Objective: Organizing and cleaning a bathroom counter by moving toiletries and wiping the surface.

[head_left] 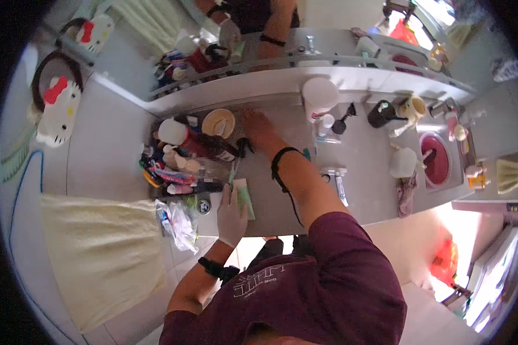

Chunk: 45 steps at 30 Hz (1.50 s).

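Observation:
My left hand (232, 221), in a whitish glove, lies at the counter's near edge with its fingers stretched out. Those fingers rest along a pale green flat box (244, 198), which the hand partly covers. Across the counter reaches my right hand (260, 131), low by the back edge; its fingers are blurred and partly lost against the surface. Just left of it sits a cream bowl (212, 130) with small items inside. A small black object (243, 147) lies below the bowl, near my right wrist.
Bottles and tubes crowd the left end, among them a dark red bottle (210, 146). Further right stand a white tub (320, 96), a black cup (381, 114) and a yellow mug (412, 108). A pink basin (435, 161) sits in the sink. A mirror (328, 46) runs behind.

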{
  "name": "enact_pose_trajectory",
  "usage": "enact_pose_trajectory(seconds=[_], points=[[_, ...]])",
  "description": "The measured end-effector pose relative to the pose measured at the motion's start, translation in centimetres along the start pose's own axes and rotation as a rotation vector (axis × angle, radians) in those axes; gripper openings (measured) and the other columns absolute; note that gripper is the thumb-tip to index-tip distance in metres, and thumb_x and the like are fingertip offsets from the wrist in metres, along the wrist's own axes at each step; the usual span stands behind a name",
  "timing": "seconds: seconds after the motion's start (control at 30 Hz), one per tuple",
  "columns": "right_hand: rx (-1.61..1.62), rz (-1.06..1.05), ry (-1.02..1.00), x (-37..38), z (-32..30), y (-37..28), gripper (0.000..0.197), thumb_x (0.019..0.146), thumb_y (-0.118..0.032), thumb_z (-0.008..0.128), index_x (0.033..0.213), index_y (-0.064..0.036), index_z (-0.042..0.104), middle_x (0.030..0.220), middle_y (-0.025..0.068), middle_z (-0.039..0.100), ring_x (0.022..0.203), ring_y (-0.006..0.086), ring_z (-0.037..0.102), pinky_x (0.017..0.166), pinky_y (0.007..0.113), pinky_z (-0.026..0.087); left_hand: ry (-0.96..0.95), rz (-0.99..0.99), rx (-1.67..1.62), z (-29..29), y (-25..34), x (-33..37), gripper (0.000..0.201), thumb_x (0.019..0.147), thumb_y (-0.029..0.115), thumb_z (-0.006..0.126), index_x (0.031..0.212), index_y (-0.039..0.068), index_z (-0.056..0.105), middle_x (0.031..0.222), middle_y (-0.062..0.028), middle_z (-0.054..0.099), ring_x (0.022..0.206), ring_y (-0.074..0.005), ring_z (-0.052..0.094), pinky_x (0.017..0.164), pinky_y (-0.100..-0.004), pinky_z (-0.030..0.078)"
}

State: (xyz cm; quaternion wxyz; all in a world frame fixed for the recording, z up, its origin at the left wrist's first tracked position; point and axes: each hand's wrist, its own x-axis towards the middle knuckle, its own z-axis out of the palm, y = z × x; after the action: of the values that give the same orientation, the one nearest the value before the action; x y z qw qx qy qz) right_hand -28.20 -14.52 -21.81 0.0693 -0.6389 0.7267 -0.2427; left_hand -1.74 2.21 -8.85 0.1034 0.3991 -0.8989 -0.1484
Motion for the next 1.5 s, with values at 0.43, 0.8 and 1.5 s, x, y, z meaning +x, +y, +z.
enact_pose_trajectory(seconds=[0.43,0.8,1.5], points=[[-0.241,0.071,-0.371,-15.7,-12.8,-2.7,0.059,0.098,-0.034,0.044,0.145,-0.0003,0.037,0.156,0.0145,0.029,0.145,0.0293,0.026,0.119,0.043,0.019,-0.108,0.049,0.103,0.0,0.1,1.2,0.068,0.085,0.019,0.061,0.144,-0.001,0.036,0.151,-0.0255,0.03,0.139,-0.0418,0.031,0.11,-0.0504,0.032],[-0.366,0.615,0.325,-33.1,-27.1,7.7,0.037,0.086,-0.02,0.064,0.118,-0.0021,0.057,0.123,0.0182,0.058,0.115,0.0386,0.052,0.094,0.049,0.04,-0.132,0.267,0.145,-0.5,5.0,5.7,0.062,0.089,0.021,0.058,0.146,0.007,0.038,0.144,-0.0211,0.041,0.13,-0.0398,0.043,0.108,-0.0501,0.035],[0.628,1.011,1.09,-46.7,-31.5,7.8,0.034,0.095,-0.017,0.057,0.121,0.0049,0.052,0.112,0.012,0.061,0.099,0.0182,0.059,0.085,0.031,0.049,-0.211,0.306,0.28,-0.9,-1.0,9.2,0.051,0.092,0.026,0.055,0.139,0.009,0.047,0.123,-0.0179,0.059,0.112,-0.0344,0.058,0.09,-0.045,0.05]])
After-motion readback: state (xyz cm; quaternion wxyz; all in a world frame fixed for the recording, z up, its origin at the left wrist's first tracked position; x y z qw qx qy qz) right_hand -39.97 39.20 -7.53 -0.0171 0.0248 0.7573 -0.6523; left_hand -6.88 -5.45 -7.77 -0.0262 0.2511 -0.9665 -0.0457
